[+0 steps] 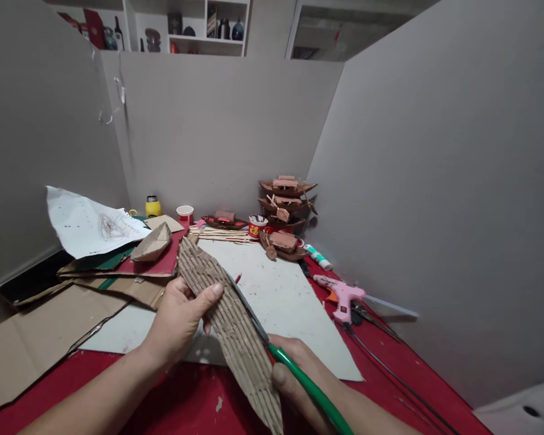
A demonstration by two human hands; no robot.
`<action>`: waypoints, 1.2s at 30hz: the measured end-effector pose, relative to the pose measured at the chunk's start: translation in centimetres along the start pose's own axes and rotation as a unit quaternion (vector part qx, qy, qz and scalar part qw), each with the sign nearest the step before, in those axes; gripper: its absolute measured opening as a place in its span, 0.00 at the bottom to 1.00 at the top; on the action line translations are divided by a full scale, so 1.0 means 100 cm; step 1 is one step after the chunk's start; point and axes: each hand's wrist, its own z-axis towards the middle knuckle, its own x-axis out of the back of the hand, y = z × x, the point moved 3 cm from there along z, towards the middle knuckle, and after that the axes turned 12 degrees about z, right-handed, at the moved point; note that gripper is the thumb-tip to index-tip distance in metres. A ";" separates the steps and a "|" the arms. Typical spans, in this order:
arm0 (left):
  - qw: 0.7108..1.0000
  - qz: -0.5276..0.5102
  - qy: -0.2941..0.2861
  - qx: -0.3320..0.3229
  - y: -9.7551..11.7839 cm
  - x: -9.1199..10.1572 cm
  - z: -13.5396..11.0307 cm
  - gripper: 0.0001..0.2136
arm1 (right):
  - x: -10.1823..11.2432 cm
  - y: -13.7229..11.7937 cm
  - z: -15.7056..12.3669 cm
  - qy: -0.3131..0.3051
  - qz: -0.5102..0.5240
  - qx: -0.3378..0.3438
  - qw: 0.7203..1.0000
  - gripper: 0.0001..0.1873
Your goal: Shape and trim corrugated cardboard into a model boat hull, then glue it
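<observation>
Grey partitions (217,133) wall in the red counter (163,396), where a white sheet (285,284) lies. Above its near part slants the corrugated cardboard (238,335), grasped by the left grip (182,312); the right grip (306,357) grasps green-handled scissors (304,383) along the cardboard's right edge. Trimming cleanly probably calls for short, steady snips, turning the cardboard rather than the scissors, the left thumb (212,293) clear of the blades (252,315).

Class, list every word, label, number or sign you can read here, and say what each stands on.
No text can be read for certain.
Red cup: yellow marking, too small to read.
Tube: print too blurred.
Upright box on the shelf: marking too small.
White paper: scribbles, no legible words.
Corrugated cardboard and scissors: no legible text.
</observation>
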 end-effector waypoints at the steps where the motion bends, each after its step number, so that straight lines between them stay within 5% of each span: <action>1: 1.000 -0.002 -0.004 0.000 -0.001 0.000 0.000 0.12 | -0.001 0.000 0.000 0.001 0.012 0.002 1.000 0.31; 9: 1.000 -0.017 -0.018 0.002 0.001 0.000 0.000 0.12 | -0.004 0.013 -0.001 0.029 0.043 -0.004 0.999 0.33; 15: 0.996 -0.025 -0.085 0.026 -0.002 -0.008 -0.004 0.12 | -0.002 0.001 0.001 -0.005 0.027 0.022 0.999 0.34; 27: 0.995 -0.031 -0.092 0.019 -0.002 -0.009 -0.004 0.13 | -0.004 0.011 -0.003 0.024 0.051 -0.007 0.998 0.37; 36: 0.986 -0.018 -0.161 0.048 -0.009 -0.016 -0.011 0.13 | -0.002 0.002 0.001 -0.015 0.066 0.014 0.998 0.36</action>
